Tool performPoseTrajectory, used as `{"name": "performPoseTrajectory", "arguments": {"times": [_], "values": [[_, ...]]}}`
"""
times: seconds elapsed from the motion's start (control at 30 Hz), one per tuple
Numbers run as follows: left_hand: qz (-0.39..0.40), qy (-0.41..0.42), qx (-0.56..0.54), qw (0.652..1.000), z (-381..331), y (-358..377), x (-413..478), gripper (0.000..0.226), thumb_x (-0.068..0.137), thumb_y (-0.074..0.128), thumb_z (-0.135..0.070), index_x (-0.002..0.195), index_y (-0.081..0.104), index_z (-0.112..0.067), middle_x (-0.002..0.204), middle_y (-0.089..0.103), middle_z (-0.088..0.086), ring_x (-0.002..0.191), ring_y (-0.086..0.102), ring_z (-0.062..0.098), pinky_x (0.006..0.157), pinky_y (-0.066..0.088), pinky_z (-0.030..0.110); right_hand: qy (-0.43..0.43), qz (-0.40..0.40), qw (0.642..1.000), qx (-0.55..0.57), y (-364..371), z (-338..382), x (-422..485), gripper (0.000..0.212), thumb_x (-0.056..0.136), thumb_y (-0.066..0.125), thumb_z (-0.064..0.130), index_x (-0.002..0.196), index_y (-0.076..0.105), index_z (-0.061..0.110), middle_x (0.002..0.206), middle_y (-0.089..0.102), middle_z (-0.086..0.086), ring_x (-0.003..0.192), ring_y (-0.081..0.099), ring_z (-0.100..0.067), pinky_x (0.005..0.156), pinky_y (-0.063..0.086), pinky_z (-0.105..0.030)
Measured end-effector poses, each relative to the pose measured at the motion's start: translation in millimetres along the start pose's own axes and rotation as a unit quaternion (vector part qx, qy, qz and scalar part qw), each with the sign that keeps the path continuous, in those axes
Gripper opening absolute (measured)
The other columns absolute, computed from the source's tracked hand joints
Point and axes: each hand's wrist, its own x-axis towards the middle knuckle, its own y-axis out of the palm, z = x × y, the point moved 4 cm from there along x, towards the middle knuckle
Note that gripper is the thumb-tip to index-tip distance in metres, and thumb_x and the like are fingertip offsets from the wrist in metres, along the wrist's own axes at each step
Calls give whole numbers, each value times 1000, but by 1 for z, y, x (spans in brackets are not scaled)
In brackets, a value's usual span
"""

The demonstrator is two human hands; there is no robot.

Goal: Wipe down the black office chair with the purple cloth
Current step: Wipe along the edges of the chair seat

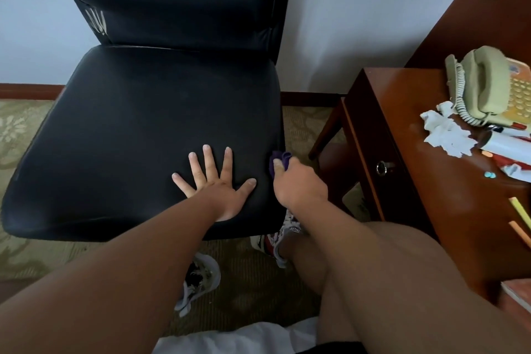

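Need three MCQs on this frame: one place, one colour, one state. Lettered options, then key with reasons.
1. Where is the purple cloth? A) on the backrest B) at the seat edge of the black office chair, on the desk side C) on the carpet
2. What colour is the telephone? A) red B) beige C) black
3. How is the left hand? A) clenched B) gripping the cloth C) flat on the seat, fingers spread
Key: 1 B, the right hand grips it there; 2 B, pale beige handset and body; 3 C, palm down, fingers straight.
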Motion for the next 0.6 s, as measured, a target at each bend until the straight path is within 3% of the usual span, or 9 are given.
{"name": "performPoseTrajectory", "arguments": {"times": [0.1, 0.23, 0.47, 0.6], "values": [[2, 1, 8, 1000, 3, -1, -4, 89, 88, 14, -84, 148, -35, -40, 150, -52, 1, 140, -45, 32, 108, -21, 70, 11, 31, 999, -33, 11, -8, -23, 57, 103, 20, 58, 131, 50, 19, 127, 61, -11, 113, 61, -32, 90, 46, -43], [-6, 10, 24, 1000, 15, -1, -8, 88, 88, 14, -84, 148, -34, -41, 151, -51, 0, 141, -45, 31, 108, -21, 70, 0, 53, 996, -66, 20, -9, -45, 57, 104, 20, 56, 130, 52, 17, 124, 62, -11, 112, 61, -31, 83, 43, -42], [-23, 48, 57, 997, 44, 0, -12, 85, 89, 14, -82, 149, -33, -43, 155, -46, -1, 141, -44, 30, 109, -22, 68, -70, -41, 995, -54, 17, 17, -26, 47, 104, 26, 55, 116, 54, 19, 112, 66, -8, 103, 64, -31, 80, 44, -40], [-20, 63, 58, 996, 54, 0, -12, 85, 89, 14, -82, 148, -33, -44, 154, -47, -1, 139, -46, 29, 109, -23, 67, -77, -71, 993, -61, 8, 33, 9, 45, 105, 26, 54, 113, 53, 18, 110, 66, -10, 98, 64, -32, 70, 39, -37]]}}
